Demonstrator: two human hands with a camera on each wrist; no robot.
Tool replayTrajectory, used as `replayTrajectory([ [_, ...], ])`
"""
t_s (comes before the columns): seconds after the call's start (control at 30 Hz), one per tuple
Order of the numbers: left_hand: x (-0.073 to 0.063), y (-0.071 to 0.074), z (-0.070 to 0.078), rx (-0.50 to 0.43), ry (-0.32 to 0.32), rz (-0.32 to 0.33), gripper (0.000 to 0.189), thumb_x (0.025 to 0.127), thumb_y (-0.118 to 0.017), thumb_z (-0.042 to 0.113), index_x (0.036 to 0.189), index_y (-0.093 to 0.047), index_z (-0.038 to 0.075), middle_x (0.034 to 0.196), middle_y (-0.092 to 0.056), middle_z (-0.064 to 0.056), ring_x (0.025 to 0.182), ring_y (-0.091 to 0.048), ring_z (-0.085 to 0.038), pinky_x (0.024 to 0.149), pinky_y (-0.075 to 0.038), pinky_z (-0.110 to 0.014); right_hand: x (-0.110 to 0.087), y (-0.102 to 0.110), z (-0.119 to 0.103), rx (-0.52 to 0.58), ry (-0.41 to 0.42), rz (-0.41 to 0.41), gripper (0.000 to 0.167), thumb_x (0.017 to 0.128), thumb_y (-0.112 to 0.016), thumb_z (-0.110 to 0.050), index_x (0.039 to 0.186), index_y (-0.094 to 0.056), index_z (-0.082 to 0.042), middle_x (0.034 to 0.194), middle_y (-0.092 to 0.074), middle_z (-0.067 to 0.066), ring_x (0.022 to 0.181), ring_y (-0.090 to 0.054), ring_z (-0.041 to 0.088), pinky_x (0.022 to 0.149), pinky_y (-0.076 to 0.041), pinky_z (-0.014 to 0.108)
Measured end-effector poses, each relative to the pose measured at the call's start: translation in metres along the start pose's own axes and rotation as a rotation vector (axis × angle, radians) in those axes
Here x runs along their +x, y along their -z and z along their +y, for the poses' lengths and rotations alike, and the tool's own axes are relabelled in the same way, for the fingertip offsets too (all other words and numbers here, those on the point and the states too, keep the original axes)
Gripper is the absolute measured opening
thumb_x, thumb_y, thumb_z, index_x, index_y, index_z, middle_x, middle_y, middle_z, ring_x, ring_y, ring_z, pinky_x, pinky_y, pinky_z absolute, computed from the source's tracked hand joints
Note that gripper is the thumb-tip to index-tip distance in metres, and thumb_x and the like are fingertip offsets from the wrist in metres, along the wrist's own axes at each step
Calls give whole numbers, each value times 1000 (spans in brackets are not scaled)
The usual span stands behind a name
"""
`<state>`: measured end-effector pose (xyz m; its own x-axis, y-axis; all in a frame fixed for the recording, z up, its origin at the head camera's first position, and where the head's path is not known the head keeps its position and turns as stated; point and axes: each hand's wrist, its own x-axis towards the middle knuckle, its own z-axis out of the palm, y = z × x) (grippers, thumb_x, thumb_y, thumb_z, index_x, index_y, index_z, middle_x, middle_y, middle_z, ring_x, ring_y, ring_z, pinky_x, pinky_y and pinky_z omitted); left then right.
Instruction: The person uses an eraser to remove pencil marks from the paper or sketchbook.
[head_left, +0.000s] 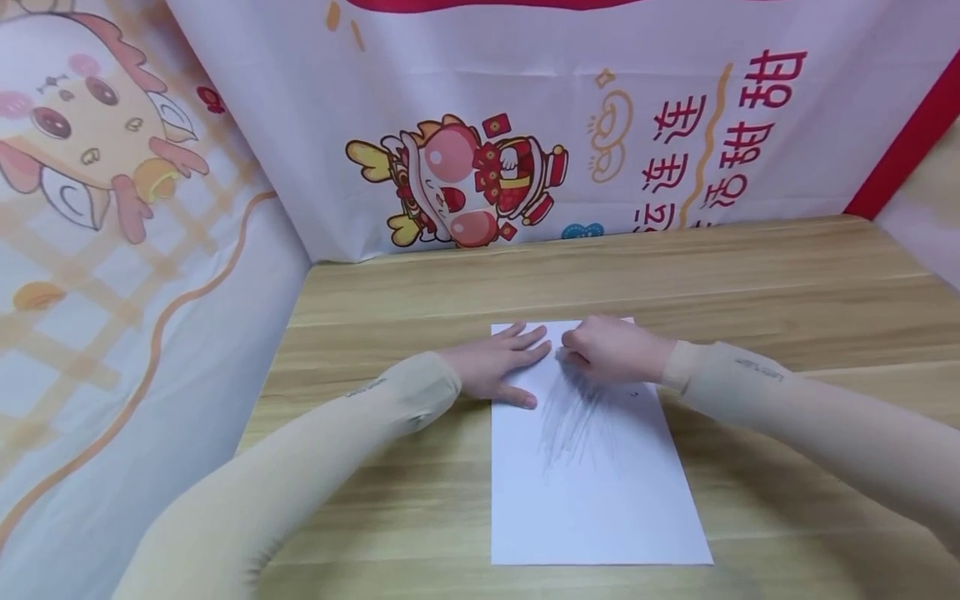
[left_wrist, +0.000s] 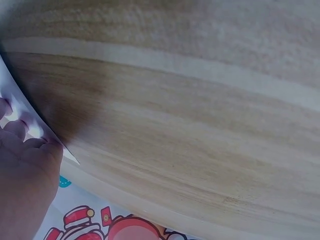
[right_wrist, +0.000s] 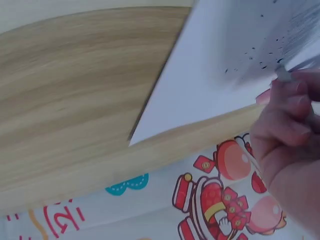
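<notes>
A white sheet of paper (head_left: 585, 525) lies on the wooden table, its upper middle covered with grey pencil strokes (head_left: 573, 421). My left hand (head_left: 498, 363) rests on the sheet's upper left part with the fingers spread. In the left wrist view, the left hand (left_wrist: 25, 165) sits at the paper's edge. Up near the top of the strokes, my right hand (head_left: 618, 348) pinches a small greyish eraser (right_wrist: 283, 74), which touches the paper. Most of the eraser is hidden by the fingers. Dark crumbs (right_wrist: 251, 58) lie scattered on the paper beside it.
The wooden table (head_left: 390, 292) extends around the sheet on all sides. Behind it hangs a white cloth (head_left: 300, 100) with cartoon prints and red lettering. Another printed cloth (head_left: 217, 350) hangs at the left.
</notes>
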<state>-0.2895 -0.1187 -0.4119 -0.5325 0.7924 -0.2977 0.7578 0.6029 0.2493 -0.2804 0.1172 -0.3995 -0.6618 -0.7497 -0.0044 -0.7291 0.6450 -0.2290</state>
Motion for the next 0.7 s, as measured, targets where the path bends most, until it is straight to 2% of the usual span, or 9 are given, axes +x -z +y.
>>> replayTrajectory([
  [0.13, 0, 1, 0, 6, -13, 4, 90, 91, -58, 62, 158, -18, 17, 164, -3, -3, 148, 4, -32, 117, -9, -40, -7, 3, 1, 18, 0, -21, 2, 90, -69, -6, 89, -70, -6, 66, -57, -7, 55, -52, 6, 56, -49, 24],
  [0.4, -1, 2, 1, -8, -16, 1, 89, 91, -59, 59, 158, -19, 16, 164, -3, -3, 148, 4, -32, 117, -9, -40, -3, -1, 0, 5, 23, 36, 4, 91, -68, -6, 87, -67, -6, 66, -55, -7, 56, -51, 6, 56, -47, 24],
  [0.6, 5, -3, -2, -12, 10, -3, 90, 90, -57, 64, 158, -17, 21, 164, 0, 2, 148, 6, -27, 117, -7, -38, -31, -2, 7, 48, 105, 27, 17, 87, -71, -2, 76, -64, -13, 61, -47, -11, 54, -42, 3, 52, -42, 23],
  [0.7, 2, -2, -1, -9, 35, -15, 91, 89, -56, 65, 158, -16, 22, 164, 1, 3, 148, 7, -26, 117, -7, -38, -39, 1, 6, 57, 141, 11, 23, 86, -69, 1, 72, -60, -15, 59, -43, -12, 53, -38, 2, 48, -38, 22],
])
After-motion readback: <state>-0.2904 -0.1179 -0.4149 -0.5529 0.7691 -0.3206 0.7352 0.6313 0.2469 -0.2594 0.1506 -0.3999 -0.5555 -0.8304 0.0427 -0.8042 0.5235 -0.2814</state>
